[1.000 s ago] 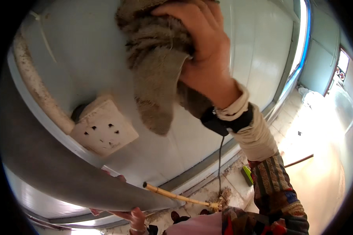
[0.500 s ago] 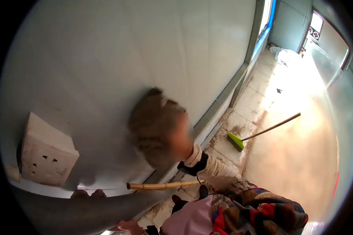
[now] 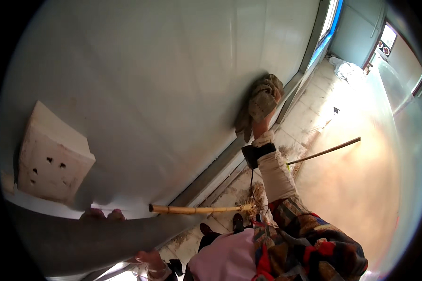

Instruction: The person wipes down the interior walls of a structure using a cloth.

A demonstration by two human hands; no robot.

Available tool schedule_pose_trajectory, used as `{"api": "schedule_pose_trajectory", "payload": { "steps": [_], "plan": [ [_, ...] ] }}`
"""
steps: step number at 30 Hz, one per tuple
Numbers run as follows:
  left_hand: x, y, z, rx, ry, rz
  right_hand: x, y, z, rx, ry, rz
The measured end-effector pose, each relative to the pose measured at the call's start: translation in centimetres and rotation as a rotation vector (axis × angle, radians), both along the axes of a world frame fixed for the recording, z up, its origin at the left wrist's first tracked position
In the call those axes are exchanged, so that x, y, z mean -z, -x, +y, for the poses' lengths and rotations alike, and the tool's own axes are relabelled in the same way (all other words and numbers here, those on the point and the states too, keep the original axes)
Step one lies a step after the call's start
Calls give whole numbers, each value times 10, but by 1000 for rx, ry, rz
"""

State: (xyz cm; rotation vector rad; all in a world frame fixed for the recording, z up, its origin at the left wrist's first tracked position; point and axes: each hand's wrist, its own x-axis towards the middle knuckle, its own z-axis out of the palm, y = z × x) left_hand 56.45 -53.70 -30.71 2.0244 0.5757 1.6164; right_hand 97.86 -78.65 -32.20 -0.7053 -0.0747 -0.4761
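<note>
My right hand (image 3: 263, 125) is closed round a bunched brown cloth (image 3: 266, 100) and presses it against the pale grey wall panel (image 3: 173, 84), near the metal rail along the panel's lower edge. One end of the cloth hangs loose beside my wrist. At the lower left, my left hand (image 3: 147, 258) is wrapped round a broad grey post (image 3: 112, 241). Two of its fingertips show over the post's far side; the rest of those fingers is hidden behind it. A dusty beige socket box (image 3: 56, 157) sticks out from the wall at the left.
A bamboo-handled stick (image 3: 187, 210) crosses between the wall and my feet. Right of my forearm lies a broom handle (image 3: 326, 151), its green head mostly hidden. Dirt lies on the floor tiles (image 3: 290, 129). Farther off are a white crumpled sheet (image 3: 349, 70) and a blue-edged window frame (image 3: 330, 35).
My right hand has moved the cloth to the right and farther away along the wall, with the arm stretched out more. My left hand stays on the post.
</note>
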Motion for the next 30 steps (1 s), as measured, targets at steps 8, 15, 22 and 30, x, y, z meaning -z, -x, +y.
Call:
{"api": "schedule_pose_trajectory", "payload": {
  "steps": [8,15,22,30],
  "plan": [
    [-5,-4,2,61,23,-2,25,161,81,-711,-219,115],
    [-5,-6,1,12,-6,7,9,195,94,-26,1084,-486],
    [-4,-5,-3,28,-21,10,49,90,47,187,713,-108],
    [-6,-10,4,65,-28,33,109,39,18,5,260,214]
  ]
}}
